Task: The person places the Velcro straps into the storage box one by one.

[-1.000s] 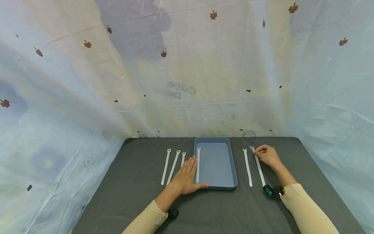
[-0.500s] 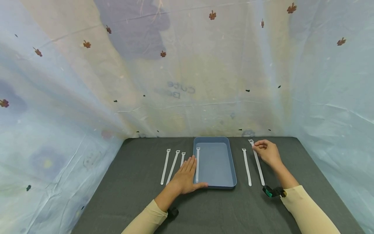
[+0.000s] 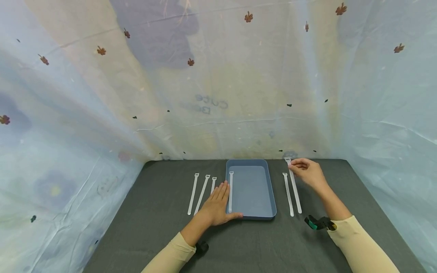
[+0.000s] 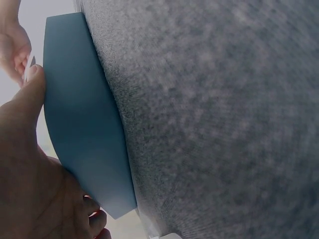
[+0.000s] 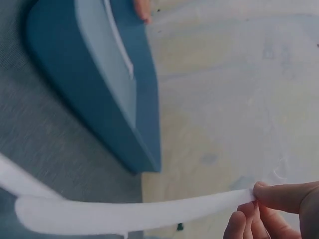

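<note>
Pinching a white strap [image 3: 295, 189] just below its buckle end, the person's right hand [image 3: 308, 175] sits to the right of a blue-grey tray [image 3: 254, 189], thumb and forefinger closed on the band. The strap slants above the dark table [image 3: 136, 201], its rounded end toward the person; whether that end touches the table cannot be told. The left hand [image 3: 214, 209] grasps nothing: its fingers lie straight and together against the tray's left wall, its thumb stretched along the near edge.

Inside the tray, one strap [image 3: 231, 191] lies lengthwise beside the left wall. Three straps [image 3: 193, 194] lie on the table left of the tray, the nearest partly covered by the left hand; another [image 3: 288, 195] lies between the tray and the held strap.

Only the head view shows the held strap's buckle. The right wrist view shows the held strap bowing slightly, with the other fingers bent beneath the thumb. The left wrist view shows the tray's smooth near outer wall, the thumb at its rim.
</note>
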Motion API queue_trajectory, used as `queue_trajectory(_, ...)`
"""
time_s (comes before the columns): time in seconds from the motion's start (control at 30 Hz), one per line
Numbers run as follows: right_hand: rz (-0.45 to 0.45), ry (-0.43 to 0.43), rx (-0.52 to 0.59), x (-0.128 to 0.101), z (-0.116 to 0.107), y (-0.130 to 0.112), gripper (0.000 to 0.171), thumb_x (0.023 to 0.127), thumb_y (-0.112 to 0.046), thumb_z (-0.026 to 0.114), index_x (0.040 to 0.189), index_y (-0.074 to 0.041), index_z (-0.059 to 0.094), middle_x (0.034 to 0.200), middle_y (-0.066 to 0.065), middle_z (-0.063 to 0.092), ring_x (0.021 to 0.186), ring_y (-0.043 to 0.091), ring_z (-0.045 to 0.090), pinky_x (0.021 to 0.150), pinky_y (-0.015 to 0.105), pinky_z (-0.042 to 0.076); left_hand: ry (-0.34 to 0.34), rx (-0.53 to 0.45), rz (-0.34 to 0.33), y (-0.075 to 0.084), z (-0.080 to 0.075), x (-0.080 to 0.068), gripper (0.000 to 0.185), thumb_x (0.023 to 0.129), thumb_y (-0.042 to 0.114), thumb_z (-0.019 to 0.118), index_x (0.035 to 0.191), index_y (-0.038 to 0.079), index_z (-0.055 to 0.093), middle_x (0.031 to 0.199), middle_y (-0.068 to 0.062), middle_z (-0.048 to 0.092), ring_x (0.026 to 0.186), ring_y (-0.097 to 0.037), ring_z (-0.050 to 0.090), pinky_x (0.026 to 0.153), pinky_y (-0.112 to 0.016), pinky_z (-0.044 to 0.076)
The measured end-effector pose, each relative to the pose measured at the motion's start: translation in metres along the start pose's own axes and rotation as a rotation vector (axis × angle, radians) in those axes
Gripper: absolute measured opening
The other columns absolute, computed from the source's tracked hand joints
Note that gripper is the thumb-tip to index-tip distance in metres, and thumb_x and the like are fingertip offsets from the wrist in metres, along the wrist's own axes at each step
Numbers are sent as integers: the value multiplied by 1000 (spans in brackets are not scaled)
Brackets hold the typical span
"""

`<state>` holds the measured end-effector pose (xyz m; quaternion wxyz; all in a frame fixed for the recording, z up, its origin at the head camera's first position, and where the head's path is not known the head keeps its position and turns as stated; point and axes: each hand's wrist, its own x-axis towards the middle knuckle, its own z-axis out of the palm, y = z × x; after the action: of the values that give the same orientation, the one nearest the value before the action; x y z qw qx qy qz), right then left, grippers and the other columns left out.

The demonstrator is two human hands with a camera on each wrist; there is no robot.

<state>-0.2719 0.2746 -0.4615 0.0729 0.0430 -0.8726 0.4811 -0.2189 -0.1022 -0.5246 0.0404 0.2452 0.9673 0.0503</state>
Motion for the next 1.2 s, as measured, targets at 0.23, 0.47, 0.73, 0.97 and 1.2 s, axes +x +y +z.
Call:
queue_trajectory(0.23,-25,-53,101,-3,4,-22,40,106,-28,72,127,5,68,109,16,76,83,9,70,75,24,60,6,-11,1,0,0,-1,121,94,85,53,171,-2,15,179,-20,10,166,-35,13,134,-45,18)
queue_trajectory(0.47,-32,-75,186,0,13,-34,35,106,-20,72,127,7,66,110,20,75,84,15,71,73,23,60,4,-2,-1,-1,2,0,121,95,86,50,171,0,14,179,-19,10,166,-33,12,134,-45,18)
queue_trajectory(0.73,-43,-117,283,3,26,-43,34,106,-17,71,127,9,64,105,15,74,82,12,69,74,24,60,8,-7,-1,-1,1,0,121,94,86,51,171,-1,14,179,-19,10,166,-33,12,134,-45,18)
queue_trajectory(0.97,-51,-117,294,7,42,-49,33,106,-20,72,125,6,66,103,14,75,82,16,70,76,25,59,7,-6,-1,0,0,-1,121,94,86,52,171,-1,15,179,-19,10,166,-34,13,134,-46,18)
queue_trajectory(1.2,-63,-144,336,13,62,-51,32,105,-18,73,123,8,66,105,20,74,85,25,72,76,25,60,12,-12,-5,-1,1,-1,122,94,86,52,171,-1,15,179,-19,10,166,-34,13,134,-46,19)
